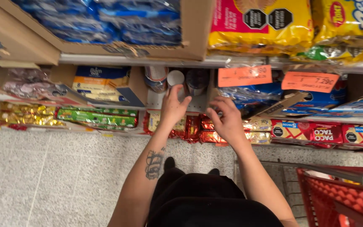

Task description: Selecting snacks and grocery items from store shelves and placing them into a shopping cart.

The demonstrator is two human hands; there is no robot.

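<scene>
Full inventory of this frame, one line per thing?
can: one, pale lid, middle shelf, left hand on it
other cans: at least two, dark, beside it
blue packs: several, in a cardboard tray, top shelf left
yellow bags: at least two, top shelf right
orange tags: two, shelf edge right
blue-yellow box: one, middle shelf left
green packs: a few, low shelf left
gold packs: a heap, far left
red packs: a row, low shelf right
red cart: one, bottom right
floor: grey speckled tile
left hand: tattooed forearm, on the can
right hand: at the shelf edge, grip unclear
</scene>
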